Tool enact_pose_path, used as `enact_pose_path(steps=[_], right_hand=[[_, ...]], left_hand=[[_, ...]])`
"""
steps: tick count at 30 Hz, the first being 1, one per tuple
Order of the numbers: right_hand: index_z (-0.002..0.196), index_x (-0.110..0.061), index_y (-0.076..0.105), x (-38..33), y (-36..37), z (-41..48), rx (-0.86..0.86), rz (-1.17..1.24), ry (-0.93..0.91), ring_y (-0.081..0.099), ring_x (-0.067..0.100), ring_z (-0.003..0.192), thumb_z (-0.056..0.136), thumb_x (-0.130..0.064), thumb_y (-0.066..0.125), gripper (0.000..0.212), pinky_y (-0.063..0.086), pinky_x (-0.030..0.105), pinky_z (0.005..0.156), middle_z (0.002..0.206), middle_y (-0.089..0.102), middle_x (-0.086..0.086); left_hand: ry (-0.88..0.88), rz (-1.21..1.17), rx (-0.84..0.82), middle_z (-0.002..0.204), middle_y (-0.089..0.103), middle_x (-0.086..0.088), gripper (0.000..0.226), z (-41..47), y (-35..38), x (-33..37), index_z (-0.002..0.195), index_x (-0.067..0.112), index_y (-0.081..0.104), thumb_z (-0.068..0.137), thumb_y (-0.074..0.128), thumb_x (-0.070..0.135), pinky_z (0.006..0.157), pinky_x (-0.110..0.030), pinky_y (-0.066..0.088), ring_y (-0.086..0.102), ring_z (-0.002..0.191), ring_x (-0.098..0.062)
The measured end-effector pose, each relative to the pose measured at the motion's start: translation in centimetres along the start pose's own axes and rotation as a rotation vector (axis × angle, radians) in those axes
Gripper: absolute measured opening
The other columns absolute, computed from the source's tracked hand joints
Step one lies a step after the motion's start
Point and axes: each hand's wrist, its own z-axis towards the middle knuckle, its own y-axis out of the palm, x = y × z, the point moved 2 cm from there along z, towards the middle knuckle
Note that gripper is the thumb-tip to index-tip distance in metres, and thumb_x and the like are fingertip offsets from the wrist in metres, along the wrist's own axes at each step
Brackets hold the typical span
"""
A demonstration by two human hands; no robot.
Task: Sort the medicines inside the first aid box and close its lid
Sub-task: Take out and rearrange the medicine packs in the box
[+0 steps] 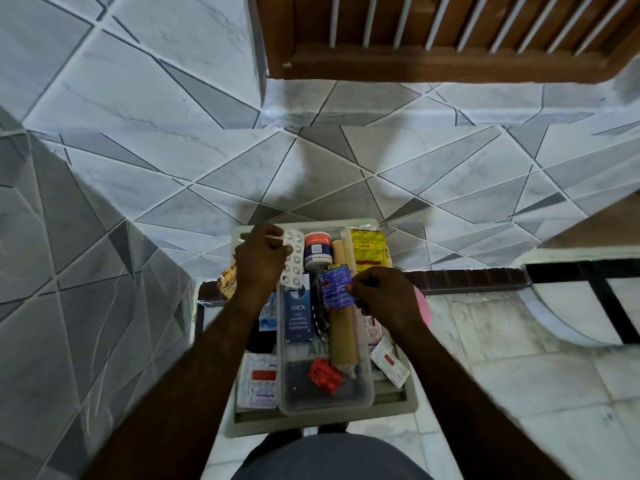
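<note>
The open first aid box [398, 408] lies below me with a clear inner tray [325, 405] in its middle. My left hand [261, 261] grips a silver blister strip [293, 256] over the box's far left. My right hand [386, 296] pinches a blue-purple sachet [336, 287] above the tray. In the tray lie a red blister pack [325, 375], a tan roll [343, 336] and a blue-white carton [297, 315]. A white jar with an orange lid [318, 249] and a yellow packet [369, 249] sit at the far end.
White sachets with red labels rest at the box's left [258, 381] and right [389, 363] sides. A pink object [424, 306] shows behind my right wrist. Tiled walls rise ahead and to the left; a wooden slatted frame [450, 36] is higher up.
</note>
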Motion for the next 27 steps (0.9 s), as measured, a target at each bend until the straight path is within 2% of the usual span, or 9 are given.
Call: enact_pose_path(steps=[4, 7, 11, 14, 18, 22, 24, 27], right_hand=[[0.071, -0.024, 0.069, 0.1, 0.5, 0.5, 0.004, -0.022, 0.004, 0.070, 0.019, 0.068, 0.081, -0.025, 0.074, 0.011, 0.059, 0.045, 0.073, 0.070, 0.073, 0.000], [0.071, -0.032, 0.065, -0.5, 1.0, 0.8, 0.003, -0.040, -0.018, 0.071, 0.019, 0.076, 0.080, -0.025, 0.074, 0.014, 0.058, 0.046, 0.077, 0.081, 0.075, 0.000], [0.082, -0.029, 0.069, -0.9, 2.1, 1.3, -0.005, -0.076, -0.051, 0.071, 0.019, 0.080, 0.078, -0.022, 0.073, 0.009, 0.058, 0.046, 0.078, 0.089, 0.075, 0.003], [0.096, -0.020, 0.071, -0.9, 2.6, 0.9, 0.002, -0.187, -0.124, 0.068, 0.018, 0.089, 0.081, -0.022, 0.071, 0.015, 0.056, 0.040, 0.082, 0.100, 0.074, 0.001], [0.101, -0.018, 0.070, -0.9, 2.8, 0.7, -0.001, -0.276, -0.179, 0.065, 0.019, 0.091, 0.082, -0.027, 0.072, 0.021, 0.051, 0.033, 0.082, 0.100, 0.072, 0.002], [0.118, -0.019, 0.064, -1.1, 3.6, 0.3, -0.022, -0.533, -0.281, 0.060, 0.024, 0.098, 0.090, -0.034, 0.061, 0.032, 0.048, 0.034, 0.083, 0.116, 0.055, 0.007], [0.117, -0.019, 0.064, -1.1, 4.0, -0.1, -0.035, -0.653, -0.363, 0.062, 0.025, 0.095, 0.091, -0.035, 0.058, 0.031, 0.052, 0.036, 0.079, 0.119, 0.053, 0.006], [0.105, -0.019, 0.067, -0.7, 4.4, -0.3, -0.039, -0.779, -0.433, 0.065, 0.027, 0.088, 0.089, -0.032, 0.057, 0.022, 0.055, 0.037, 0.070, 0.117, 0.056, 0.007]], left_hand=[[0.029, 0.021, 0.042, 0.099, 0.073, -0.011, 0.022, 0.6, 1.0, -0.1, 0.097, 0.009, 0.066, 0.078, 0.076, 0.013, 0.065, -0.017, 0.043, 0.069, 0.091, -0.025], [0.087, 0.188, 0.059, 0.103, 0.068, -0.010, 0.017, 0.0, 1.3, -0.2, 0.097, 0.011, 0.069, 0.084, 0.071, 0.022, 0.064, -0.013, 0.035, 0.065, 0.094, -0.021], [0.130, 0.351, 0.038, 0.117, 0.058, -0.015, 0.023, -0.4, 1.5, -1.1, 0.104, 0.012, 0.071, 0.089, 0.064, 0.027, 0.080, -0.028, 0.043, 0.058, 0.106, -0.029], [0.170, 0.480, -0.016, 0.122, 0.053, -0.016, 0.029, -0.4, 1.7, -2.0, 0.111, 0.014, 0.069, 0.092, 0.058, 0.034, 0.091, -0.040, 0.046, 0.051, 0.113, -0.031], [0.231, 0.479, -0.111, 0.128, 0.045, -0.015, 0.043, -0.8, 1.6, -3.1, 0.126, 0.014, 0.060, 0.090, 0.061, 0.037, 0.095, -0.039, 0.041, 0.042, 0.118, -0.030], [0.214, 0.468, -0.110, 0.136, 0.041, -0.015, 0.046, -0.9, 1.6, -3.8, 0.130, 0.019, 0.056, 0.089, 0.061, 0.038, 0.098, -0.042, 0.042, 0.037, 0.126, -0.032], [0.215, 0.459, -0.095, 0.136, 0.041, -0.015, 0.044, -0.9, 1.7, -3.8, 0.129, 0.019, 0.057, 0.090, 0.061, 0.038, 0.096, -0.043, 0.043, 0.037, 0.126, -0.033], [0.208, 0.487, -0.090, 0.138, 0.041, -0.015, 0.043, -0.6, 1.9, -3.8, 0.130, 0.020, 0.056, 0.092, 0.058, 0.039, 0.096, -0.045, 0.045, 0.036, 0.127, -0.033]])
